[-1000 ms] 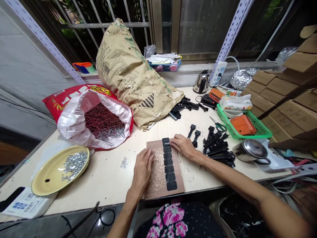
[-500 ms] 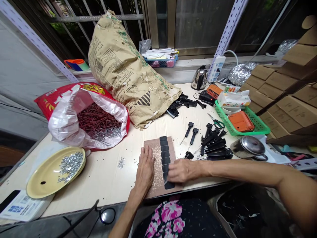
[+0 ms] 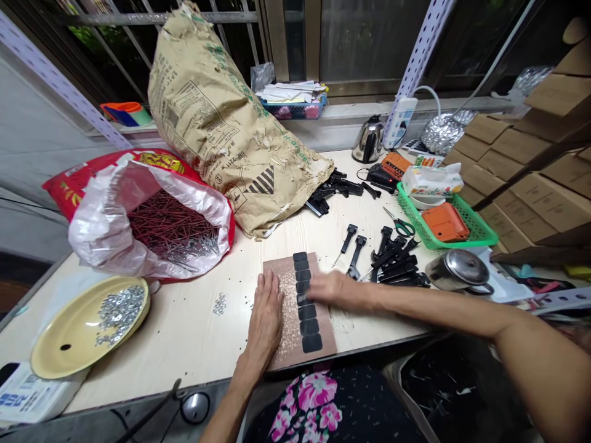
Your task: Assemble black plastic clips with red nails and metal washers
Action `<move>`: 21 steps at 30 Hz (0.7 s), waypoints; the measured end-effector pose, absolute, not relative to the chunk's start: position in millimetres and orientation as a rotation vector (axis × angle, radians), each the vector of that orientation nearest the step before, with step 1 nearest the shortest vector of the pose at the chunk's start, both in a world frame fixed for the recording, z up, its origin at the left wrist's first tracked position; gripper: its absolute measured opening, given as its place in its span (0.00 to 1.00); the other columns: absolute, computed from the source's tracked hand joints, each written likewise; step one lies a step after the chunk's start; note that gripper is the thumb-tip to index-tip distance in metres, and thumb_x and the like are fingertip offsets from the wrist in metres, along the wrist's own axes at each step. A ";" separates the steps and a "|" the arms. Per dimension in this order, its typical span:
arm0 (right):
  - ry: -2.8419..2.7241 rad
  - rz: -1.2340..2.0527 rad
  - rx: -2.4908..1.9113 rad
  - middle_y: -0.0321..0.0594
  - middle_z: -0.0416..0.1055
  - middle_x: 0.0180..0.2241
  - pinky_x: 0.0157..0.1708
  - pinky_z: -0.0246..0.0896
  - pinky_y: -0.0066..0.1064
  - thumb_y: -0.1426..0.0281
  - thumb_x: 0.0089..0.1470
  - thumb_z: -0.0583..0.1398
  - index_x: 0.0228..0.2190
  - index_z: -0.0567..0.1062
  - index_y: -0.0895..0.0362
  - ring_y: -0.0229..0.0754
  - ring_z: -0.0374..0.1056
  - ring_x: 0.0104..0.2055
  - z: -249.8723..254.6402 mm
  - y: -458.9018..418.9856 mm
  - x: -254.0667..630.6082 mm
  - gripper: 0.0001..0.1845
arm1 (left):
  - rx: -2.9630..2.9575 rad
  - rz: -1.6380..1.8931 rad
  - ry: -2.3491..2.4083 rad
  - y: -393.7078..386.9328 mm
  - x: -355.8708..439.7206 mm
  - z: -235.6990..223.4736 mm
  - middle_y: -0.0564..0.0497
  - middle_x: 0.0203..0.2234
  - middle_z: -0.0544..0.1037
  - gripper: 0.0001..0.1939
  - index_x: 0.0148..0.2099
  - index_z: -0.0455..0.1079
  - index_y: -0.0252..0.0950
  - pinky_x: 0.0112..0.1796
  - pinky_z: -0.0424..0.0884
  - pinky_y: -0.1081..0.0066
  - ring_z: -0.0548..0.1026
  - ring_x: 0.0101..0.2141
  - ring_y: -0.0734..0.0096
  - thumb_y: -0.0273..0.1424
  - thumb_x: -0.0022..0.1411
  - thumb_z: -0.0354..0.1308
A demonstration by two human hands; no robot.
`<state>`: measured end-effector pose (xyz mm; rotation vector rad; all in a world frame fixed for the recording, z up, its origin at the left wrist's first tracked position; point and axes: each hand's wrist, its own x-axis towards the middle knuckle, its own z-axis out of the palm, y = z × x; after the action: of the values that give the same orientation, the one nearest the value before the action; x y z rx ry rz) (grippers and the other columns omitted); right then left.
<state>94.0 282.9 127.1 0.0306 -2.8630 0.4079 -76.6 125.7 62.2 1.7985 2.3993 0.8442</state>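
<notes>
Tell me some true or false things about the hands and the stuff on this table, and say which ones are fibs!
1. The left hand rests on the brown board. True.
2. The right hand is inside a bag. False: it is at the row of black pieces on the board, too blurred to see its grip.
3. The scissors have green handles. True.
4. The yellow dish is full of red sticks. False: it holds small silvery bits.
5. The green basket has an orange thing in it. True.
</notes>
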 end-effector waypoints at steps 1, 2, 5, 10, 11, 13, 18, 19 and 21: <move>-2.885 0.398 0.162 0.36 0.66 0.29 0.27 0.54 0.25 0.73 0.62 0.50 0.35 0.73 0.56 0.36 0.59 0.33 125.8 280.1 95.7 0.12 | 1.795 0.860 2.397 126.0 -76.6 62.1 0.39 0.63 0.54 0.24 0.63 0.54 0.31 0.59 0.53 0.50 0.43 0.64 0.58 0.33 0.68 0.39; -2.896 0.382 0.285 0.36 0.66 0.29 0.27 0.53 0.26 0.73 0.62 0.50 0.34 0.73 0.56 0.37 0.59 0.34 124.1 277.3 97.5 0.12 | 1.790 0.872 2.397 126.3 -76.6 62.0 0.39 0.63 0.54 0.24 0.63 0.54 0.31 0.59 0.53 0.50 0.44 0.64 0.58 0.33 0.68 0.39; -2.901 0.347 0.383 0.38 0.67 0.30 0.29 0.52 0.27 0.72 0.63 0.49 0.35 0.73 0.57 0.38 0.59 0.35 119.1 270.6 100.2 0.13 | 1.778 0.871 2.397 127.3 -76.0 61.7 0.38 0.62 0.55 0.24 0.62 0.56 0.29 0.60 0.52 0.51 0.44 0.64 0.57 0.33 0.68 0.39; -2.931 0.335 0.283 0.38 0.67 0.30 0.29 0.51 0.27 0.71 0.64 0.47 0.35 0.73 0.56 0.38 0.58 0.35 120.3 271.1 96.7 0.15 | 1.772 0.858 2.393 127.6 -74.7 62.3 0.36 0.62 0.55 0.24 0.61 0.56 0.26 0.60 0.51 0.51 0.44 0.64 0.56 0.34 0.68 0.38; -2.936 0.342 0.251 0.38 0.67 0.31 0.29 0.51 0.27 0.70 0.64 0.48 0.35 0.74 0.56 0.38 0.58 0.34 122.8 275.0 97.6 0.15 | 1.774 0.858 2.395 127.4 -74.5 62.5 0.36 0.62 0.55 0.24 0.61 0.56 0.26 0.60 0.51 0.51 0.44 0.64 0.56 0.34 0.68 0.38; -2.934 0.382 0.135 0.38 0.67 0.32 0.30 0.51 0.26 0.67 0.64 0.48 0.36 0.74 0.56 0.37 0.59 0.34 130.2 288.5 104.1 0.16 | 1.779 0.844 2.399 126.7 -74.6 62.6 0.36 0.62 0.54 0.25 0.61 0.56 0.25 0.60 0.51 0.52 0.43 0.64 0.56 0.33 0.68 0.38; -2.974 0.382 -0.281 0.39 0.69 0.32 0.31 0.53 0.26 0.65 0.63 0.51 0.35 0.76 0.55 0.38 0.62 0.37 160.8 338.9 145.8 0.15 | 1.762 0.858 2.392 124.8 -77.5 57.4 0.36 0.62 0.54 0.25 0.62 0.55 0.25 0.60 0.52 0.52 0.43 0.64 0.58 0.33 0.68 0.37; -3.019 0.370 -0.322 0.39 0.69 0.32 0.31 0.53 0.26 0.65 0.62 0.52 0.35 0.76 0.54 0.38 0.63 0.37 167.1 348.1 153.7 0.14 | 1.751 0.882 2.386 124.5 -78.4 55.2 0.37 0.63 0.54 0.25 0.63 0.54 0.26 0.60 0.51 0.52 0.43 0.64 0.59 0.33 0.68 0.38; -3.103 0.355 -0.365 0.38 0.71 0.32 0.33 0.54 0.27 0.63 0.60 0.55 0.36 0.77 0.52 0.39 0.65 0.36 177.5 364.3 161.6 0.12 | 1.724 0.937 2.367 124.1 -79.9 50.1 0.40 0.63 0.54 0.25 0.64 0.53 0.30 0.60 0.50 0.52 0.43 0.64 0.60 0.33 0.68 0.38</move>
<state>161.6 364.3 177.5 -0.3653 -3.1026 0.3551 -79.9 124.1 50.1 1.7240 2.3675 0.9369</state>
